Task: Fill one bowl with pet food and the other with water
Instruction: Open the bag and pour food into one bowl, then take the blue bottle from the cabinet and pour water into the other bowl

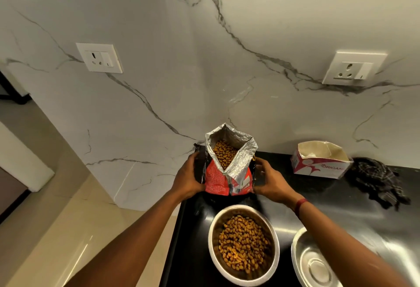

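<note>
Upright foil-lined bag [218,181], kibble [223,153] inside, gripped between left hand [188,176] and right hand [271,183]. Nearer than hands: round steel bowl [212,241] of kibble; second steel bowl [318,264] bare.

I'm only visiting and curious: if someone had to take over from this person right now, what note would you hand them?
Left hand grips the left side of the pet food bag; right hand holds its right side.
The bag stands upright and open on the black counter, behind the bowls.
Done: the steel bowl of kibble is filled.
Left: the empty steel bowl to its right needs water.
</note>
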